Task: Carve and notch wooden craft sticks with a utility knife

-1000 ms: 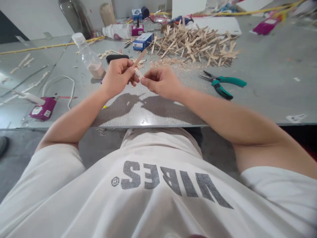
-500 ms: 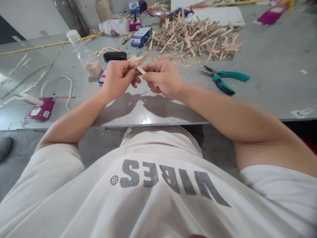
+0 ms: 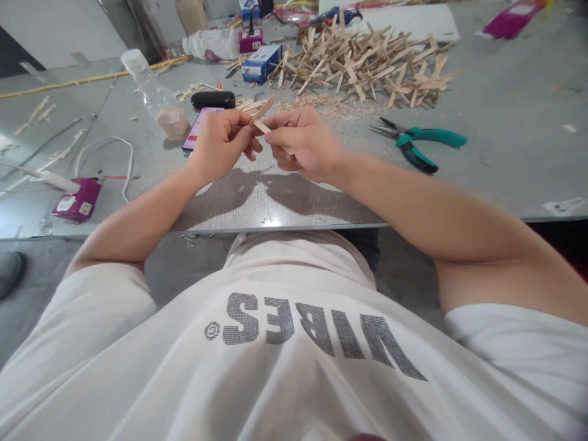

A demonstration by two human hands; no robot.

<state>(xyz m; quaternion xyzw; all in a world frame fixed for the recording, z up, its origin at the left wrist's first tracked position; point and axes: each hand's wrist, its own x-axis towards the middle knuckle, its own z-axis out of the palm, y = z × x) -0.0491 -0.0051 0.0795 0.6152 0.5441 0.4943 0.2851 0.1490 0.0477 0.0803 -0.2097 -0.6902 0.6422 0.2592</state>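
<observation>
My left hand (image 3: 223, 144) pinches a long wooden stick (image 3: 265, 108) that points up and to the right. My right hand (image 3: 301, 142) pinches a shorter wooden stick (image 3: 261, 127) and presses it across the long one. Both hands meet a little above the grey table (image 3: 505, 122), near its front edge. The sticks touch where the fingertips come together. The lower ends of both sticks are hidden inside the fingers.
A big pile of crossed wooden sticks (image 3: 367, 61) lies behind the hands. Teal-handled pliers (image 3: 416, 144) lie to the right. At left are a phone (image 3: 197, 127), a black case (image 3: 212, 99), a plastic bottle (image 3: 158, 101), a white cable (image 3: 103, 153) and a magenta device (image 3: 76, 199).
Both hands have drawn closer together, and the short stick now lies against the long one. The view has tilted slightly, so the table items sit higher in the picture.
</observation>
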